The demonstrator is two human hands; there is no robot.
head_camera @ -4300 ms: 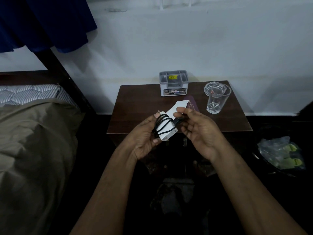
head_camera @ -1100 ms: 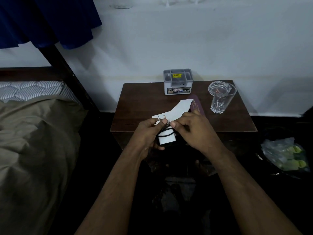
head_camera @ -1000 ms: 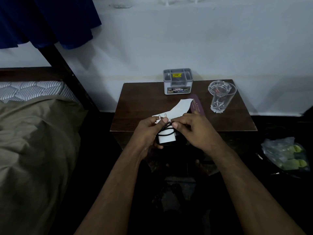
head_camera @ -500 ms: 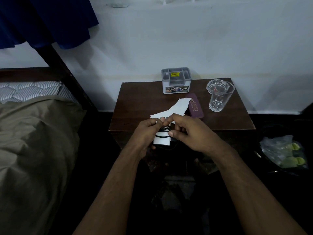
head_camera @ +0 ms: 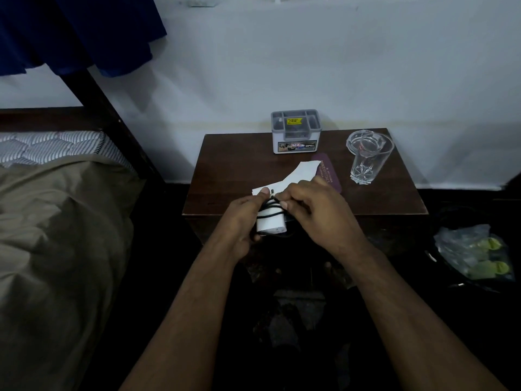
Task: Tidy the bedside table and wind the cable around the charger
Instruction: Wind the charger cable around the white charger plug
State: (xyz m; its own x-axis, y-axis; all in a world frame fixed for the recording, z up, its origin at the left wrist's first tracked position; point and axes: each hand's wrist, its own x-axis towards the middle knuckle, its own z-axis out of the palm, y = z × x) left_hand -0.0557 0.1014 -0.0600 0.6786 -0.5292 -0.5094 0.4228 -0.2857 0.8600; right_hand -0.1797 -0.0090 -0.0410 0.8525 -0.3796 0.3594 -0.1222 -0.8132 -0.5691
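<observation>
While left fingers grip the charger, right fingers pinch its cable.

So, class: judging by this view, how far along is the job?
Done: most of the black cable is wound around the white charger. In hand: left hand grips the charger, right hand pinches the cable's end. Left: the paper slip and maroon booklet lie loose on the bedside table.

place: bedroom | cues: bed, bedside table
</observation>
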